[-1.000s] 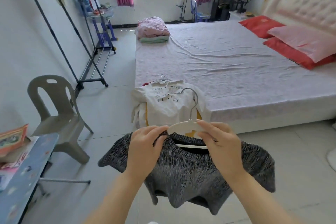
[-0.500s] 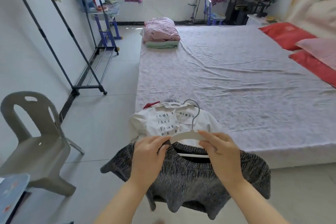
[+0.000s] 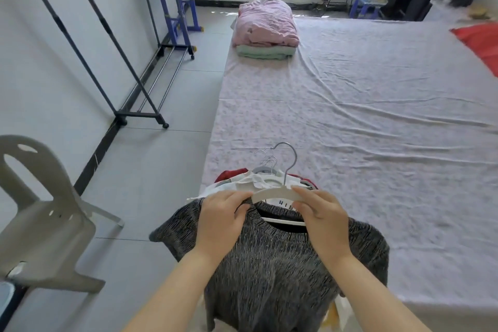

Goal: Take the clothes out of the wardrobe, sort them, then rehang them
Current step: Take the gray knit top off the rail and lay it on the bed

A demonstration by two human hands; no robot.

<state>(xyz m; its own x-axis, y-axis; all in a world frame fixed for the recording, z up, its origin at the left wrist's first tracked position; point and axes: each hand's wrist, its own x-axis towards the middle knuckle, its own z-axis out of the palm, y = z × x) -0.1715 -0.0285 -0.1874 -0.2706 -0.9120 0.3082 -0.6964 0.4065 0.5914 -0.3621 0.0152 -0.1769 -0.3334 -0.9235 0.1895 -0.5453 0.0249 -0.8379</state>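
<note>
A grey knit top [image 3: 272, 264] hangs on a white hanger [image 3: 275, 194] with a metal hook. My left hand [image 3: 219, 219] grips the hanger's left shoulder and the collar. My right hand [image 3: 322, 217] pinches the hanger's right arm. Just beyond the hands, a pile of hung clothes [image 3: 242, 183] lies on the near left corner of the bed [image 3: 363, 121]; a white printed shirt is on top, red cloth beneath, several hooks sticking up. The dark garment rack [image 3: 113, 67] stands bare along the left wall.
A grey plastic chair [image 3: 45, 218] stands at the left. Folded pink and green bedding [image 3: 265, 29] lies at the bed's far left corner. A red pillow [image 3: 482, 40] shows at the right edge. A blue shelf unit [image 3: 175, 0] stands behind the rack.
I have stepped closer to the bed and my view has tilted down. The grey top on its hanger now hangs over the clothes pile. Both hands keep their hold.
</note>
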